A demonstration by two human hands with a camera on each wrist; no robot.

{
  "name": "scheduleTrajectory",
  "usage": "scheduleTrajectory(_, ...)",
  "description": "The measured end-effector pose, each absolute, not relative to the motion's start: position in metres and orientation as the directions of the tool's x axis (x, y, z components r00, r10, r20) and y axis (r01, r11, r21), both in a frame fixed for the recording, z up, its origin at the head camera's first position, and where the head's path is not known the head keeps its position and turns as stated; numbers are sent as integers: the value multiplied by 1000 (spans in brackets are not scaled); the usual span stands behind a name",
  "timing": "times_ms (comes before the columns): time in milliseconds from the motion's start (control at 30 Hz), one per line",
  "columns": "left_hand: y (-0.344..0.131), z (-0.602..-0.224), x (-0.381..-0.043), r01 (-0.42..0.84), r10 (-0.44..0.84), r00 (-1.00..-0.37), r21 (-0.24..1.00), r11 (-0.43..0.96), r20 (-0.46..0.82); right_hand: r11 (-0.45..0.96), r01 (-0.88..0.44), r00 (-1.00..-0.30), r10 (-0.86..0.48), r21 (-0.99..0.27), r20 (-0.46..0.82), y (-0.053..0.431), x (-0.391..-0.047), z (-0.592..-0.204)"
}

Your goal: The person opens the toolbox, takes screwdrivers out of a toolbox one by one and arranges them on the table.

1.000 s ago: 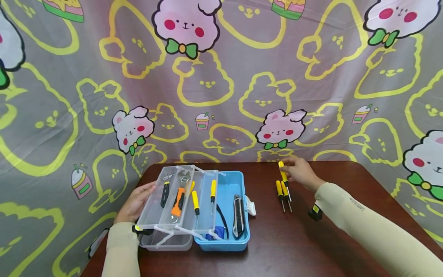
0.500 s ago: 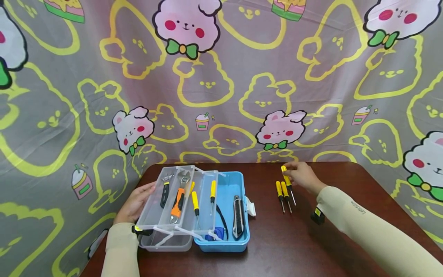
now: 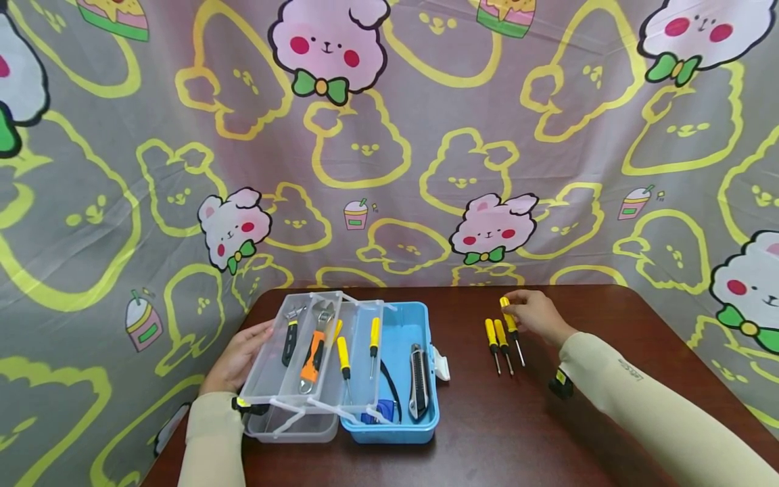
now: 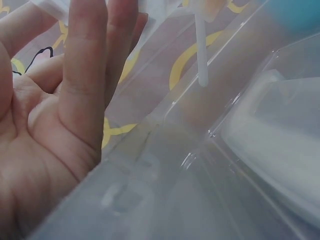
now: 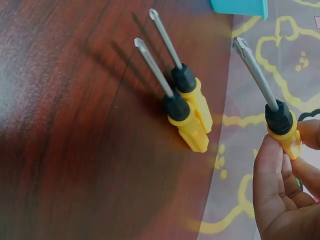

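Observation:
My right hand [image 3: 537, 316] pinches the yellow handle of a screwdriver [image 3: 510, 316] between thumb and fingers, its shank pointing down toward the table. In the right wrist view, the metal tip of this screwdriver [image 5: 257, 75] angles up and away from the hand. Two more yellow screwdrivers [image 3: 502, 335] lie side by side just left of it. My left hand [image 3: 239, 355] touches the outer side of the clear fold-out tray [image 3: 276, 375] of a blue toolbox [image 3: 389, 433]. The left wrist view shows its fingers [image 4: 82, 65] fairly straight beside the clear plastic.
The trays hold a black-handled adjustable wrench [image 3: 291, 341], an orange adjustable wrench [image 3: 313, 355] and yellow screwdrivers [image 3: 344, 356]. A utility knife [image 3: 418, 382] and a blue object [image 3: 380, 410] lie in the box. A white latch [image 3: 441, 365] juts right. A patterned cloth [image 3: 389, 155] hangs behind the table.
My right hand has drawn the screwdriver slightly right and toward me, away from the other two. The left hand has stayed at the tray.

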State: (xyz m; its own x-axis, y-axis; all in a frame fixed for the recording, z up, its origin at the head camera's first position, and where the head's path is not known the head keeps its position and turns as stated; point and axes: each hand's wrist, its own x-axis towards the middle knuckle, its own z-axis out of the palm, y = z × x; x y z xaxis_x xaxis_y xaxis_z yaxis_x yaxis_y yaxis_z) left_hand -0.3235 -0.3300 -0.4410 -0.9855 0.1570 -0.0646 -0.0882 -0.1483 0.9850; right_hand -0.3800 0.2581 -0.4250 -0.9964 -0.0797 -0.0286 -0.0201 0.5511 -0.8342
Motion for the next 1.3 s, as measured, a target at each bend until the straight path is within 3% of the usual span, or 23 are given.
scheduleTrajectory(1300,-331,-444,-324,-27,201,-980,984,-179,10,568,40,-996,-45,-822,-79,263,-389,-460)
